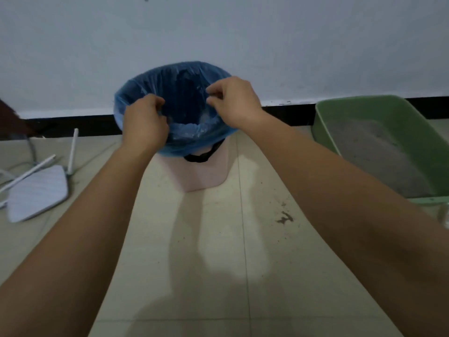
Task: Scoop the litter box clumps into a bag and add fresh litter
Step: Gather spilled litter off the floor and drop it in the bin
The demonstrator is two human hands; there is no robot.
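Observation:
A blue plastic bag (175, 79) lines a pale pink bin (206, 171) that stands on the tiled floor against the wall. My left hand (143, 122) grips the bag's rim at the near left side. My right hand (233, 100) pinches the rim at the right side with thumb and fingers. The bag's mouth gapes open between the two hands. A green litter box (364, 105) with grey litter (379, 152) sits on the floor to the right, partly cut off by the frame edge.
A white router (38, 190) with antennas and cables lies on the floor at the left. Scattered dark litter specks (284, 217) dot the tiles near my right forearm. A black baseboard (73, 125) runs along the wall.

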